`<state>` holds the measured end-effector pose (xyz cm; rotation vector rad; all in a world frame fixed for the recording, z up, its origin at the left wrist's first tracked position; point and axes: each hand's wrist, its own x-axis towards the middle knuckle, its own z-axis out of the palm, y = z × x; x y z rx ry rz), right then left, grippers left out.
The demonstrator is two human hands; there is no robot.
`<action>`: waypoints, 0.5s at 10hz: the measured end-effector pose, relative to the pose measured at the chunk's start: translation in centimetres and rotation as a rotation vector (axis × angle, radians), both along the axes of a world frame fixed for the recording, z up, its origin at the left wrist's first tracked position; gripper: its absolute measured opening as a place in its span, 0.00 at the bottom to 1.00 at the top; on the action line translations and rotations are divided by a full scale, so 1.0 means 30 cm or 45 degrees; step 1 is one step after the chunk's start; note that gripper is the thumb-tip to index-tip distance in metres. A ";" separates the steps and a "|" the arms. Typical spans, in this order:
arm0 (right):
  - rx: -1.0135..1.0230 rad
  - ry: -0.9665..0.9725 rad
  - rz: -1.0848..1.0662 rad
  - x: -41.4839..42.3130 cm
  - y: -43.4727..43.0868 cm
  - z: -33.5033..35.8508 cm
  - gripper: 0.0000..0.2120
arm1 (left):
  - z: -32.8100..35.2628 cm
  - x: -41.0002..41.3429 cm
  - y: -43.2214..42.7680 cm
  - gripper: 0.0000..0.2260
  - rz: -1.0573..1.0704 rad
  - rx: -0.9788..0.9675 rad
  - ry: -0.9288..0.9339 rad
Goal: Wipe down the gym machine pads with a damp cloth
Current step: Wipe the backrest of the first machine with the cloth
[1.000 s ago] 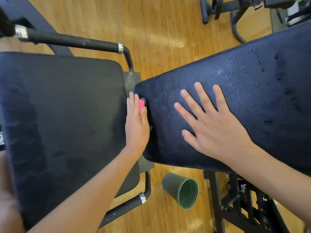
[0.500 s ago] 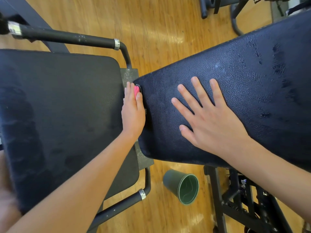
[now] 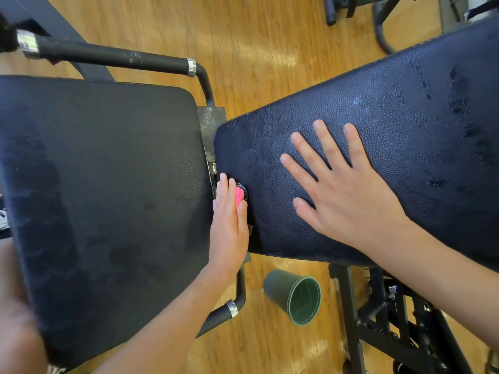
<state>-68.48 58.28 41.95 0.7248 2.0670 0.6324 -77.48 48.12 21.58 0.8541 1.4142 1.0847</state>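
Two black padded surfaces fill the view: a seat pad [image 3: 108, 171] on the left and a long textured bench pad [image 3: 405, 112] on the right, both with damp streaks. My left hand [image 3: 229, 233] reaches into the gap between them, pinching a bunched pink cloth [image 3: 239, 197] between thumb and fingers and pressing it against the bench pad's end edge. Most of the cloth is hidden under that hand. My right hand [image 3: 348, 195] lies flat on the bench pad with its fingers spread.
A dark green cup [image 3: 297, 298] lies tipped on the wooden floor [image 3: 270, 49] below the bench pad. Black handle bars [image 3: 108, 54] with chrome rings run beside the seat pad. The black machine frame [image 3: 378, 336] stands at lower right, more equipment at the top right.
My left hand with the pink cloth slid up to the bench pad's far corner, then back toward me along its end edge. The right hand stayed flat on the pad.
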 end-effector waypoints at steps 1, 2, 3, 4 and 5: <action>0.000 0.005 -0.005 -0.003 0.001 0.001 0.35 | -0.017 -0.040 0.045 0.24 0.063 0.030 0.023; 0.005 0.006 0.002 0.000 0.003 -0.001 0.35 | -0.033 -0.063 0.101 0.25 0.084 0.030 0.035; 0.011 0.014 0.007 0.001 0.001 -0.003 0.35 | -0.038 -0.042 0.100 0.24 0.025 0.032 0.054; 0.010 0.013 0.011 0.002 0.002 -0.006 0.35 | -0.042 -0.013 0.052 0.25 0.016 -0.015 0.049; 0.009 0.021 0.011 0.004 -0.002 -0.008 0.35 | -0.042 0.014 -0.024 0.24 0.009 -0.017 -0.009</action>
